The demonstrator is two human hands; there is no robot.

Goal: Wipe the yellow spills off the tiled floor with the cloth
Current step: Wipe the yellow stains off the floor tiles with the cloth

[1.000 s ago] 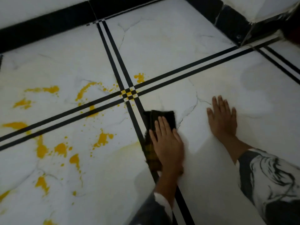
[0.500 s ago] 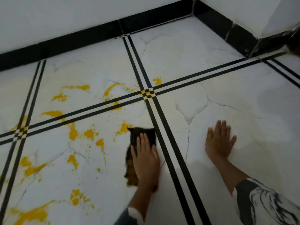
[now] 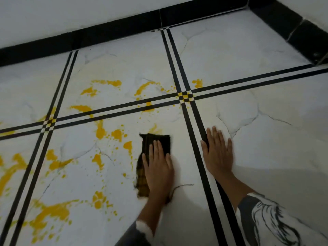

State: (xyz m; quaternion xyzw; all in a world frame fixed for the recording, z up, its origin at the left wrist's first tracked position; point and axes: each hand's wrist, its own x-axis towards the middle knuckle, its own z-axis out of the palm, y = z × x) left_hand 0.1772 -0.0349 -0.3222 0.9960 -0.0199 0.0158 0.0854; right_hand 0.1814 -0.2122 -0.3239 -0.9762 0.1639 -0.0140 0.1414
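White tiled floor (image 3: 248, 55), black stripes (image 3: 230, 85), yellow spills (image 3: 101, 130), black skirting (image 3: 115, 35)

Both hands (image 3: 158, 167) flat, fingers seemingly extended

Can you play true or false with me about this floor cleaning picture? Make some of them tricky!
1. The left hand presses flat on the dark cloth. True.
2. The right hand holds a sponge. False: it rests flat and bare on the floor.
3. The yellow spills lie mostly left of the cloth. True.
4. The floor tiles are red. False: they are white with black stripes.
5. All the spills are wiped up. False: many yellow patches remain.
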